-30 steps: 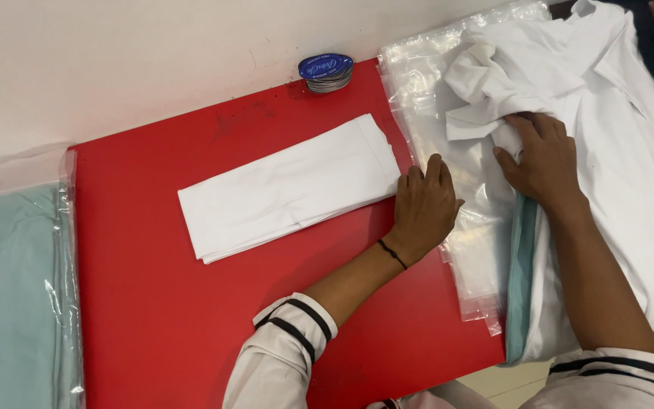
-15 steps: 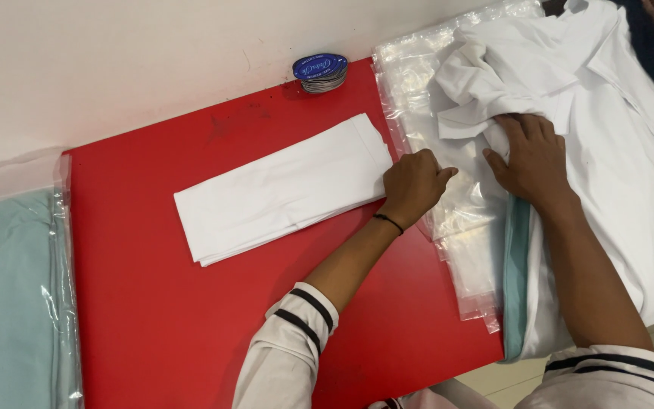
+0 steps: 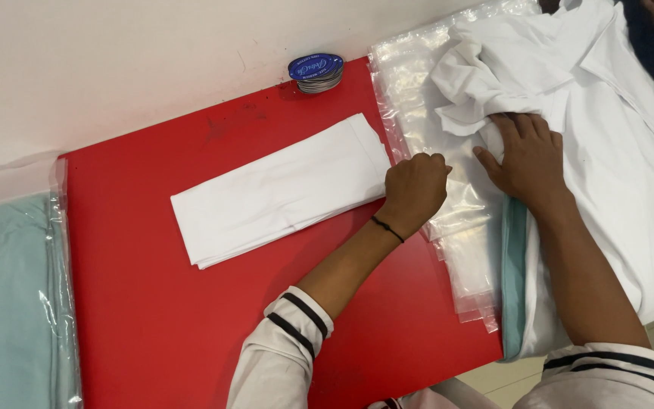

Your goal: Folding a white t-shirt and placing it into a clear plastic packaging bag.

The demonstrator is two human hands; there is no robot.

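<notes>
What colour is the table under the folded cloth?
Bright red: the flat table top under the folded white cloth, seen in the head view.

Looks like a garment packing station in a small clothing workshop or shop back room. Red table point(image 3: 153, 318) against a plain wall, carrying a folded white garment point(image 3: 281, 189), a stack of clear plastic bags point(image 3: 425, 98), a heap of loose white shirts point(image 3: 615, 151) and a pile of round blue labels point(image 3: 316, 72). Already bagged mint-green garments point(image 3: 9, 303) stacked at the left edge.
</notes>
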